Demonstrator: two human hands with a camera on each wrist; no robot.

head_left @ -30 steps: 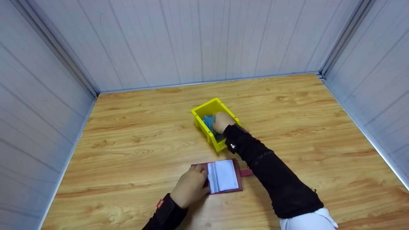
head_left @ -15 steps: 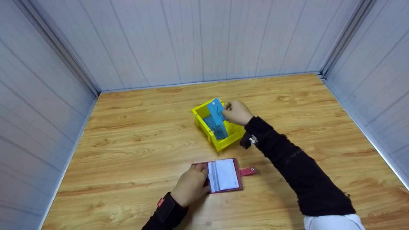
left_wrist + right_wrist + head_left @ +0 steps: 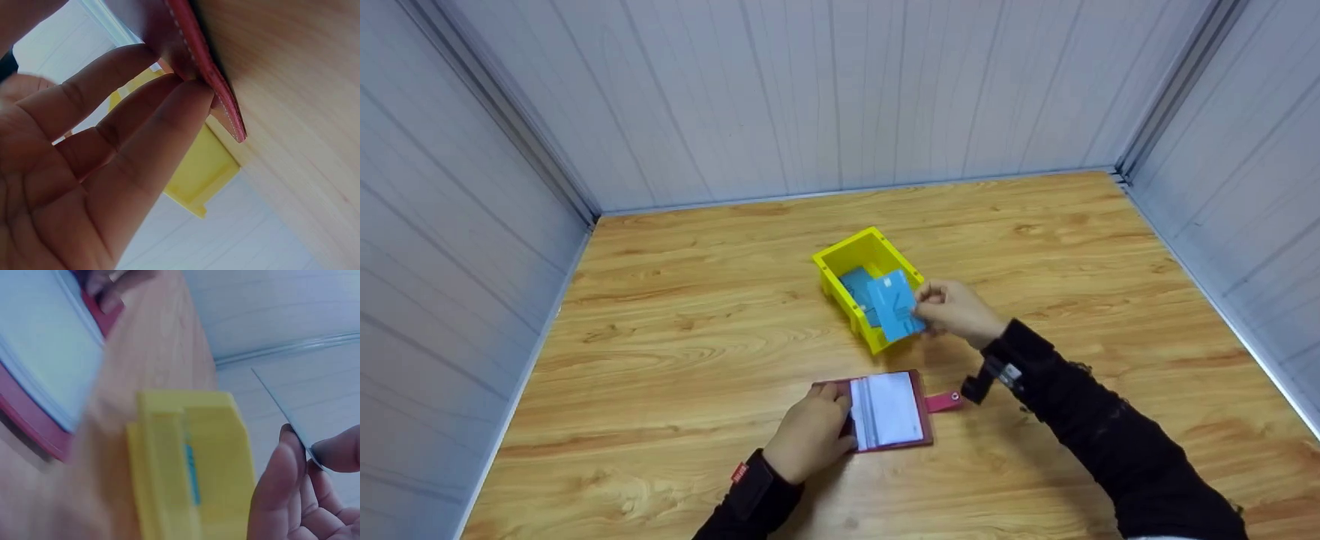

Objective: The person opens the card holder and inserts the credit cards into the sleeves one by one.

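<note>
A blue card [image 3: 897,304] is pinched between the thumb and fingers of my right hand [image 3: 960,311], over the front right part of a yellow bin [image 3: 840,259]. It appears edge-on in the right wrist view. More blue cards [image 3: 858,286] lie inside the bin. Nearer to me, a red card holder [image 3: 926,427] lies spread on the table, its clear sleeves [image 3: 895,409] facing up. My left hand [image 3: 810,431] rests on its left cover, hiding most of that side. Fairly straight fingers [image 3: 157,126] touch the cover in the left wrist view.
The holder's snap strap [image 3: 943,402] sticks out to the right on the wood-grain table [image 3: 682,330]. Pale panel walls [image 3: 825,97] enclose the table at the back and both sides. A black strap end [image 3: 976,386] dangles from my right wrist.
My right hand was down in the bin, then lifted a blue card out. It has since moved right and towards me with the card. My left hand stays on the holder.
</note>
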